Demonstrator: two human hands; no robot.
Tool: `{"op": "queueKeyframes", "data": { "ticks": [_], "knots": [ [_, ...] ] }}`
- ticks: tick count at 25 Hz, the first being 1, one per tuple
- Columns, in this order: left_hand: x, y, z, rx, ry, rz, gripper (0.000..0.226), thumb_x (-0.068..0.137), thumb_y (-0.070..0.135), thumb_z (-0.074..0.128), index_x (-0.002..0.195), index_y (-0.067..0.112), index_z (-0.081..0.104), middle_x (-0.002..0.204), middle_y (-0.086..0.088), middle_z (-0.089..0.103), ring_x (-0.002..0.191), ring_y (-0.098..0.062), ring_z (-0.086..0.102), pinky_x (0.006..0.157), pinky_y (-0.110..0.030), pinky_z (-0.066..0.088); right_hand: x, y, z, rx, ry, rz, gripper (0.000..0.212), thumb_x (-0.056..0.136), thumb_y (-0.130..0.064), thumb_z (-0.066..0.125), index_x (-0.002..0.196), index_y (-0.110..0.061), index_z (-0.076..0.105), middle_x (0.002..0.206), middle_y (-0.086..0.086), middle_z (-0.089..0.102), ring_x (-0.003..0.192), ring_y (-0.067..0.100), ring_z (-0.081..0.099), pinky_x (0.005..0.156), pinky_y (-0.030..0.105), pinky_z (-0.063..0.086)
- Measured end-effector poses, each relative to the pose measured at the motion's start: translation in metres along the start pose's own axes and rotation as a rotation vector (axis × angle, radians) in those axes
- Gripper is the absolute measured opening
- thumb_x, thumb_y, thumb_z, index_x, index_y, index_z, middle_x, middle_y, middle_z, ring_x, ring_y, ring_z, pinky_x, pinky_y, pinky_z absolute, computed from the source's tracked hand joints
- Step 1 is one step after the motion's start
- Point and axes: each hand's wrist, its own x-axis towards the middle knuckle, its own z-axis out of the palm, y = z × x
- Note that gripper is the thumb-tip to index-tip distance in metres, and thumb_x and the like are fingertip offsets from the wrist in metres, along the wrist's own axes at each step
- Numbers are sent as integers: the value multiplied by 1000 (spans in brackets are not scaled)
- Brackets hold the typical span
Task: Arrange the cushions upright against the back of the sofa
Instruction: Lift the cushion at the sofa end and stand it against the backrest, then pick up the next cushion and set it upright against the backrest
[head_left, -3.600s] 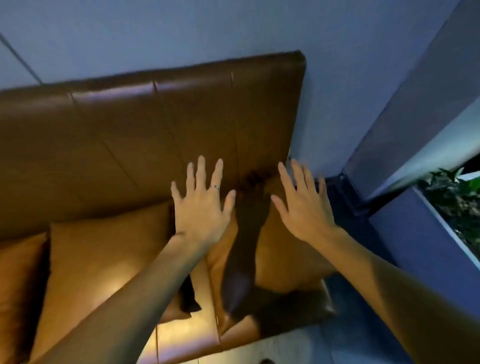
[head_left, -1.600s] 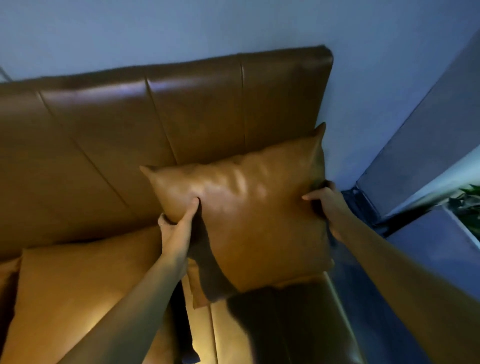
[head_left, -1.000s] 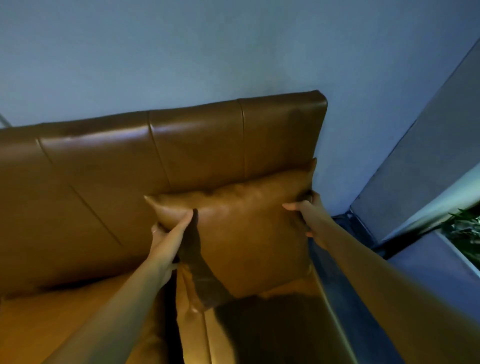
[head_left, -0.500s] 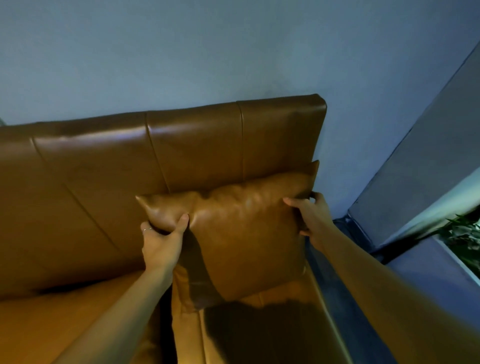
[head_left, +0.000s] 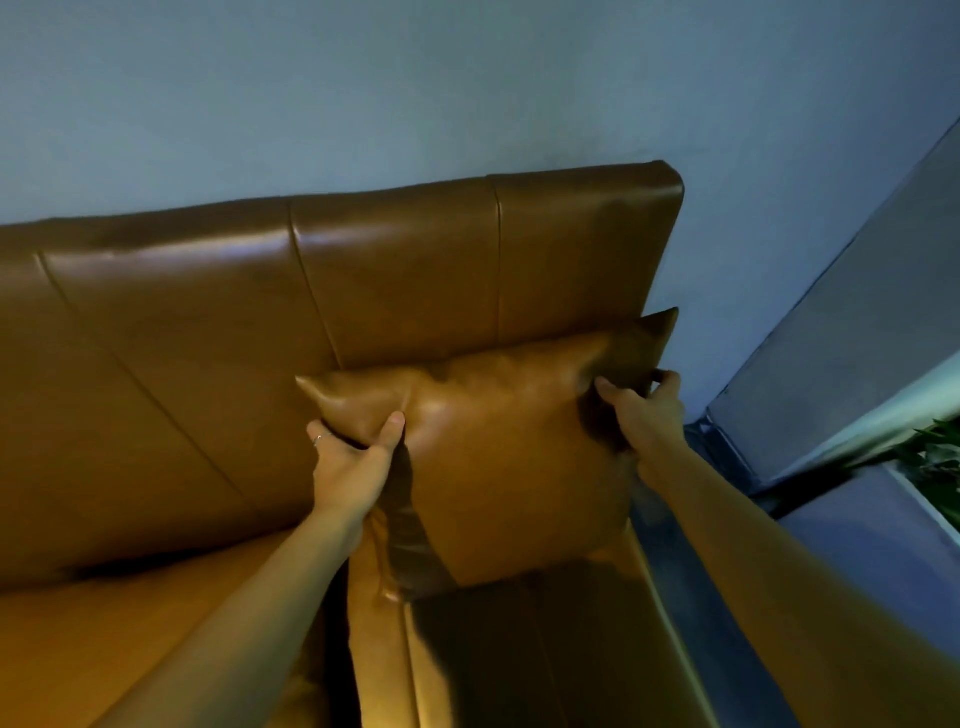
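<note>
While the brown cushion (head_left: 509, 462) stands against the sofa back (head_left: 395, 280), the left hand (head_left: 353, 467) pinches its top left corner. The right hand (head_left: 644, 415) grips its right edge.

Cushion (head_left: 514, 467) and sofa back (head_left: 395, 291) look like glossy, smooth tan leather.

Bare forearms, ringed left hand (head_left: 349, 470)
</note>
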Motion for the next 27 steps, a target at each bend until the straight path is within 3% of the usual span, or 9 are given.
{"op": "queueKeyframes", "data": {
  "ticks": [3,5,7,9,11,13,17,20,27],
  "knots": [
    [2,1,-9,24,-59,-32,85,76,51,79,140,32,26,128,-3,60,114,-28,61,96,-54,52,-2,-7,0,-150,10,-7,74,87,-40,73,144,-20,30,144,16,42,123,41,51,102,60,45],
    [-4,0,-15,25,-82,-51,79,83,47,75,143,27,28,120,0,60,101,-20,61,82,-43,54,-12,-10,0,-227,21,-8,78,92,-41,67,151,-14,24,148,19,38,128,44,47,105,59,43],
    [-17,-3,-20,38,-76,-33,77,89,42,70,150,26,25,113,5,59,85,-9,56,68,-31,47,-28,-10,3,-308,25,-43,83,94,-38,65,156,-13,16,153,22,34,130,46,45,105,58,42],
    [-33,-7,-31,47,-47,-25,82,92,41,68,155,28,18,121,4,56,90,-11,56,81,-34,46,-56,-12,9,-386,-8,-93,89,94,-35,66,159,-17,9,158,21,25,131,44,45,101,54,44],
    [-47,-12,-52,68,13,-15,84,91,43,68,156,27,19,140,-3,52,120,-23,55,101,-44,43,-90,-10,21,-467,-77,-165,91,93,-35,67,160,-24,6,163,16,17,131,38,47,96,46,50],
    [-53,-20,-80,102,62,-1,83,90,45,68,156,26,21,152,-9,45,137,-29,45,112,-47,37,-122,-1,38,-538,-175,-283,88,93,-39,65,160,-28,7,165,10,14,140,37,38,104,53,45],
    [-62,-45,-144,137,132,-18,79,94,46,62,156,24,19,156,-10,38,141,-32,38,110,-44,35,-178,23,88,-747,-367,-439,80,96,-46,57,159,-29,10,167,7,11,151,34,18,116,59,27],
    [-57,-76,-194,188,196,-79,75,96,45,61,156,20,23,148,-12,46,129,-30,47,104,-43,38,-217,46,139,-870,-473,-528,79,97,-51,53,160,-30,10,168,7,10,152,32,14,118,55,19],
    [-11,-140,-315,500,250,-172,78,88,52,63,151,20,31,141,-17,56,128,-39,53,106,-50,42,-271,114,263,-948,-591,-377,77,97,-54,52,159,-31,12,167,8,13,151,35,17,116,58,23]
  ]
}}
